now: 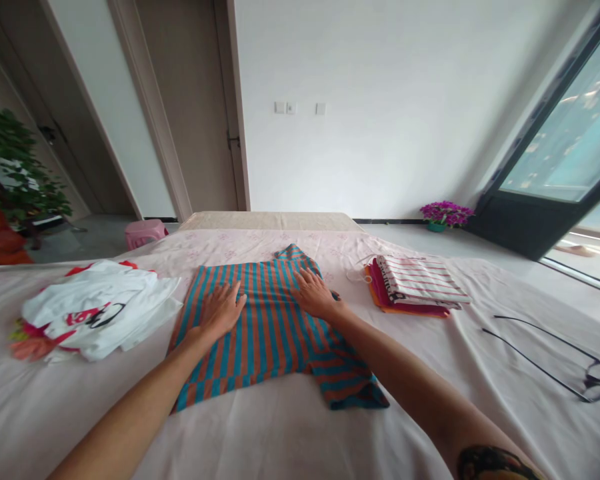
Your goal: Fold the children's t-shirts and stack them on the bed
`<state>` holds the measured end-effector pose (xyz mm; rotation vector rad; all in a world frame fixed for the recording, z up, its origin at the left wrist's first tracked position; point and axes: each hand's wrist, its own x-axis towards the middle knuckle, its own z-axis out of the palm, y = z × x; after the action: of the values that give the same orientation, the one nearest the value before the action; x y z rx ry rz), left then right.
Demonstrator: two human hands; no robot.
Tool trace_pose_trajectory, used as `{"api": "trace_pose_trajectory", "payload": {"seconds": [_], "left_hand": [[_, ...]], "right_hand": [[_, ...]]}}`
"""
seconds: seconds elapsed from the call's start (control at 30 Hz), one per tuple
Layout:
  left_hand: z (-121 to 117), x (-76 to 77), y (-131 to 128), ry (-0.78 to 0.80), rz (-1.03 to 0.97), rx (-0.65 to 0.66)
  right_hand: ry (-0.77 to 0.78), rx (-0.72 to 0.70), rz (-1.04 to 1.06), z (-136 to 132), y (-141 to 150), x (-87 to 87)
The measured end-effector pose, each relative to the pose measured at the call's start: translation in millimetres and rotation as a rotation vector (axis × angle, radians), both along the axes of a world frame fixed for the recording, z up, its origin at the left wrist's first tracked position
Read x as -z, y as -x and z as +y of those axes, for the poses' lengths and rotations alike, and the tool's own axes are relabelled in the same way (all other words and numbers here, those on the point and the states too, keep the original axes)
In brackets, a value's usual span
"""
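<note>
A striped shirt (265,320) in teal and orange-brown lies spread on the pale pink sheet (270,433). Its hem side points left, and one short sleeve reaches toward me at the lower right. My left hand (223,307) rests flat on the shirt's left part, fingers apart. On the right part, near the collar end, my right hand (316,293) lies with its fingers spread. Neither hand grips the cloth. Part of the collar end is hidden behind my right hand and forearm.
A heap of white clothes (110,307) with red bits sits at left. To the right are a stack of folded clothes (420,283) and black-framed glasses (587,383). Beyond the bed stand a pink stool (146,232) and purple flowers (446,213).
</note>
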<state>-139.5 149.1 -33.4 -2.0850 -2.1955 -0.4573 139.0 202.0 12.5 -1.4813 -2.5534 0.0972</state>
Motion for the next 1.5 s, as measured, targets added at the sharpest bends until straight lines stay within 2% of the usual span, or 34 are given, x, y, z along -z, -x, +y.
{"api": "trace_pose_trajectory", "payload": {"seconds": [0.1,0.2,0.33,0.4,0.47,0.53,0.63,0.77,0.87,0.97,1.07,1.13,1.3,1.4,1.5], "left_hand": [[-8.3,6.0,0.0,0.018,0.047,-0.01],[-20.4,8.3,10.6,0.01,0.072,0.009],[-36.3,7.0,23.7,-0.049,0.093,0.045],[-44.1,4.5,25.2,-0.089,0.093,0.147],[-52.5,0.4,23.4,-0.122,0.083,0.31],[-61.9,-4.9,19.4,-0.111,0.058,0.471],[-78.6,-13.6,13.5,-0.029,-0.009,0.632],[-102.8,-22.0,11.7,0.02,-0.082,0.708],[-117.7,-24.6,12.8,0.007,-0.085,0.731],[-125.1,-25.8,12.5,-0.012,-0.066,0.747],[-126.2,-26.0,11.9,-0.019,-0.037,0.699],[-127.2,-25.1,13.2,0.005,-0.008,0.681],[-142.3,-26.4,24.2,0.095,0.117,0.746],[-155.9,-31.8,33.5,0.134,0.144,0.768],[-168.8,-34.5,43.6,0.152,0.14,0.777]], "right_hand": [[0.081,0.013,-0.065,17.7,-2.7,22.6],[0.078,0.067,-0.11,32.9,-25.0,32.3],[0.07,0.164,-0.144,40.3,-51.3,26.7],[0.043,0.205,-0.157,37.2,-55.5,21.1],[-0.005,0.213,-0.154,28.6,-53.8,16.2],[-0.045,0.133,-0.134,13.6,-47.9,12.9],[-0.06,-0.111,-0.087,-19.3,-37.2,11.0],[-0.011,-0.411,-0.036,-66.3,-32.2,11.2],[0.0,-0.558,-0.018,-87.4,-37.8,10.5],[0.006,-0.572,-0.001,-93.2,-44.0,9.5],[0.028,-0.548,0.006,-94.4,-46.5,8.0],[0.07,-0.595,0.007,-99.1,-47.8,4.8],[0.243,-0.741,0.078,-123.2,-62.3,-11.6],[0.353,-0.727,0.246,-132.2,-81.5,-20.0],[0.343,-0.616,0.461,-137.3,-106.7,-24.9]]}}
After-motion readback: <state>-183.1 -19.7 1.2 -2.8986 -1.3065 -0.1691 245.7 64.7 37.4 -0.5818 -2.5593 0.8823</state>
